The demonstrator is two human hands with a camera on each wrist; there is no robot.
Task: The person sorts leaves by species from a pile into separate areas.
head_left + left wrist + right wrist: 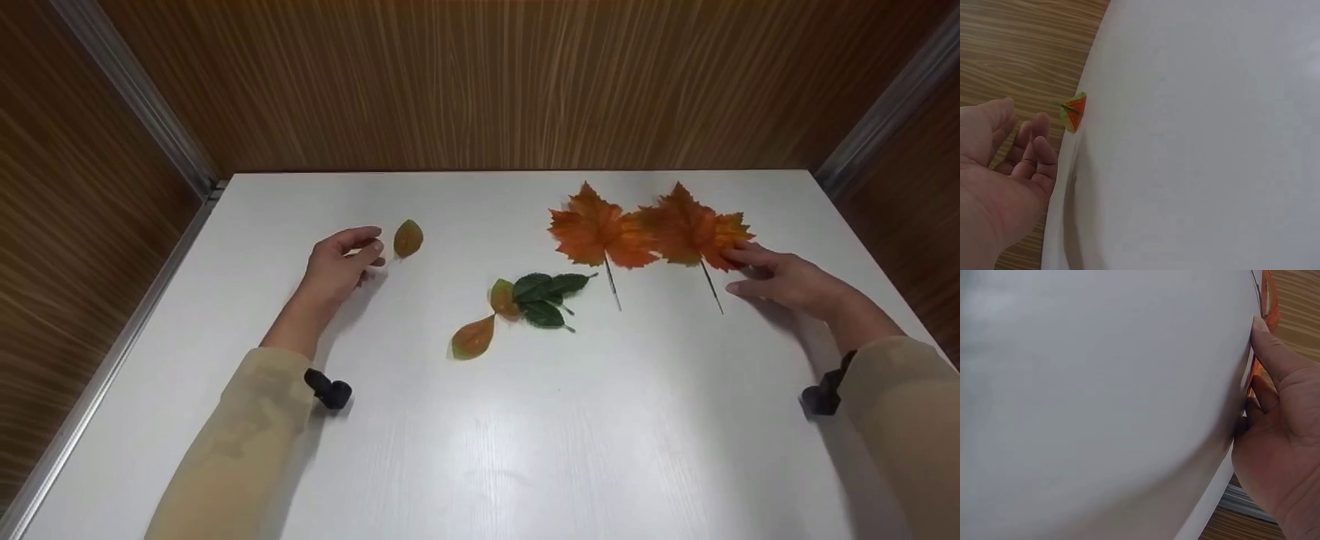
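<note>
Just left of a small brown-green leaf (408,238), my left hand (343,262) hovers with loosely bent fingers and holds nothing. In the left wrist view that leaf (1075,112) shows orange and green beyond the fingertips. Two orange maple leaves lie side by side at the back right, a left one (596,229) and a right one (686,225), their thin stems pointing toward me. The fingertips of my right hand (795,281) touch the right leaf's edge, the thumb held apart. Only an orange sliver (1271,304) of maple leaf shows in the right wrist view.
Mid-table, several dark green leaves (541,315) overlap a brown-green leaf (504,298); another one (472,339) lies at its tip. The white table (480,450) is bounded by a wood-grain back panel (480,90) and side panels with metal rails.
</note>
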